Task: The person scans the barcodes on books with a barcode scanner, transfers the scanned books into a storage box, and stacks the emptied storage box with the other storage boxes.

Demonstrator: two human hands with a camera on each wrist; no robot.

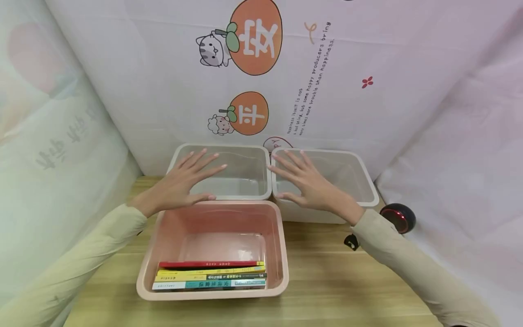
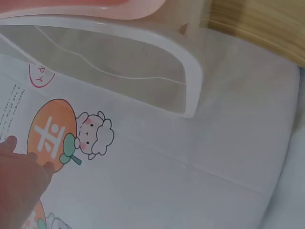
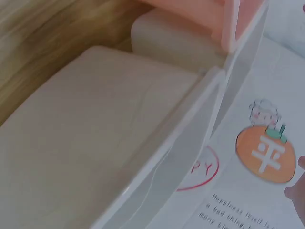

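In the head view my left hand (image 1: 184,180) is spread above the left white bin (image 1: 267,181), its fingers straight and holding nothing. My right hand (image 1: 308,184) hovers likewise over the right white bin (image 1: 369,186), fingers spread, palm bare of any object. Nearer to me stands a pink bin (image 1: 282,254) with several books (image 1: 210,274) lined up along its front side, spines upward: a red one, yellow ones, a dark one and a blue-white one. Only part of the left hand (image 2: 21,183) shows in the left wrist view; fingertips of the right hand (image 3: 296,191) appear at the right wrist view's edge.
A wooden table (image 1: 351,277) carries the bins. Right of the right white bin sits a round black device (image 1: 398,218) with a red glow, and a small black object (image 1: 351,242) lies near the right sleeve. White printed cloth (image 1: 163,91) hangs behind and on both sides.
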